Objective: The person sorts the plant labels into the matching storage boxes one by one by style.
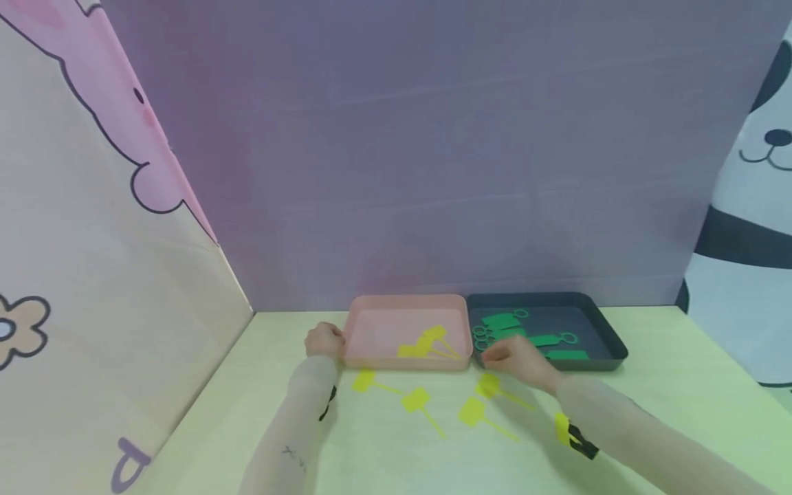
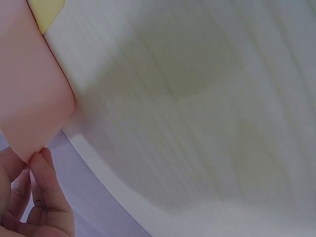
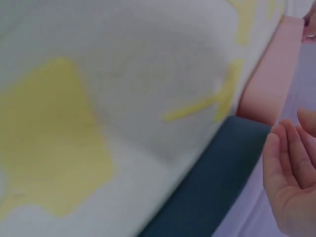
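Showing rounded corners: shallow pink tray (image 1: 396,361).

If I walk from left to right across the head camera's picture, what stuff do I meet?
Flower drawing, left hand, pink tray, dark tray, panda picture.

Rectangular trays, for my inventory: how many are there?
2: a pink rectangular plastic tray on the left, a dark grey rectangular plastic tray directly right of it.

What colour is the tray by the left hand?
That tray is pale pink; the head view shows it best.
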The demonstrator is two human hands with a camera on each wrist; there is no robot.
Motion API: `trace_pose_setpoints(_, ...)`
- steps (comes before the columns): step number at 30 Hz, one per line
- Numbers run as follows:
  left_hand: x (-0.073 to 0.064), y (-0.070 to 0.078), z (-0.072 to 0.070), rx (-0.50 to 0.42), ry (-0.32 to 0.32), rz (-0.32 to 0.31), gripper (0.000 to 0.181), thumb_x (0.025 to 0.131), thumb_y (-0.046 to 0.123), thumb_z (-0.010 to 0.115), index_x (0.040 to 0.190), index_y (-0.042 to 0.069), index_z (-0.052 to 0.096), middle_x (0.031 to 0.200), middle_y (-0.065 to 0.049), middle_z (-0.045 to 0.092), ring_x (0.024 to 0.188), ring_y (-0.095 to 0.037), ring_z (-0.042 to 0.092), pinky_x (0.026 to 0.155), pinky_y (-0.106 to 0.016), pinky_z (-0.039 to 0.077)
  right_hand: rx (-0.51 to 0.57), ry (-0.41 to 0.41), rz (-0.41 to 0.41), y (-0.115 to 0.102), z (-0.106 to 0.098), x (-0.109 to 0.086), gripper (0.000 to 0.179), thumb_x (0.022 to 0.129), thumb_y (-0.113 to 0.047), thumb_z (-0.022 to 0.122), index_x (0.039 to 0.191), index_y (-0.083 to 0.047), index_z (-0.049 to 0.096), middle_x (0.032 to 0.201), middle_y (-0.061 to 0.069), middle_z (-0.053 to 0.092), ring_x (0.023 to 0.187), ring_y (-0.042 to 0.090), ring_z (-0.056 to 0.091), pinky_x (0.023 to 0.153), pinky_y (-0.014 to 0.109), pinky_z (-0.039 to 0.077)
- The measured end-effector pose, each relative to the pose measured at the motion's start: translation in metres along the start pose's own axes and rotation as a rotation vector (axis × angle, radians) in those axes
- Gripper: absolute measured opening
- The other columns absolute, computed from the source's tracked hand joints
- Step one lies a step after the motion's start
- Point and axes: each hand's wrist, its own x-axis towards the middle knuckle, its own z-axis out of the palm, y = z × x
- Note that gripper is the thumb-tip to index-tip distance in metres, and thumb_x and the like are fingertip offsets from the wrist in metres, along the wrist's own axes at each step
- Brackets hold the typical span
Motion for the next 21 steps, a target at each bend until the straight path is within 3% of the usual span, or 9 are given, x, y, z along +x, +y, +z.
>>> trace_pose_setpoints(8,-0.001,0.000,0.000,0.002,0.004,0.008,0.010,0.079,0.007,0.059,0.078,0.005,0.069,0.084,-0.013,0.068,0.080,-0.029,0.061,0.073,-0.042,0.052,-0.098,0.046,0.041,0.017,0.007,-0.019,0.022,0.076,-0.007,0.070,0.096,0.002,0.068,0.090,0.012,0.069,0.082,0.024,0.065,0.070,0.034,0.054)
trace_pose_setpoints(13,-0.004,0.000,0.000,0.002,0.004,0.003,0.009,0.080,0.007,0.060,0.079,0.005,0.069,0.085,-0.014,0.068,0.081,-0.030,0.061,0.075,-0.043,0.052,-0.146,0.093,0.123,0.027,0.017,-0.027,0.028,0.068,-0.010,0.077,0.093,-0.001,0.068,0.088,0.007,0.069,0.078,0.019,0.064,0.069,0.032,0.053)
trace_pose_setpoints(17,-0.006,0.003,-0.003,-0.002,-0.002,-0.006,0.010,0.081,0.008,0.061,0.085,0.005,0.069,0.090,-0.015,0.068,0.086,-0.031,0.061,0.079,-0.043,0.051,-0.182,0.126,0.121,0.033,0.023,-0.030,0.033,0.063,-0.009,0.080,0.093,-0.002,0.068,0.088,0.006,0.070,0.077,0.018,0.064,0.069,0.032,0.053)
trace_pose_setpoints(21,-0.008,0.004,-0.004,-0.013,-0.006,-0.011,0.012,0.081,0.008,0.060,0.089,0.005,0.069,0.093,-0.015,0.068,0.089,-0.031,0.061,0.080,-0.043,0.051,-0.175,0.150,0.118,0.035,0.022,-0.030,0.028,0.064,-0.006,0.079,0.091,-0.004,0.069,0.087,0.007,0.070,0.076,0.017,0.064,0.067,0.031,0.053)
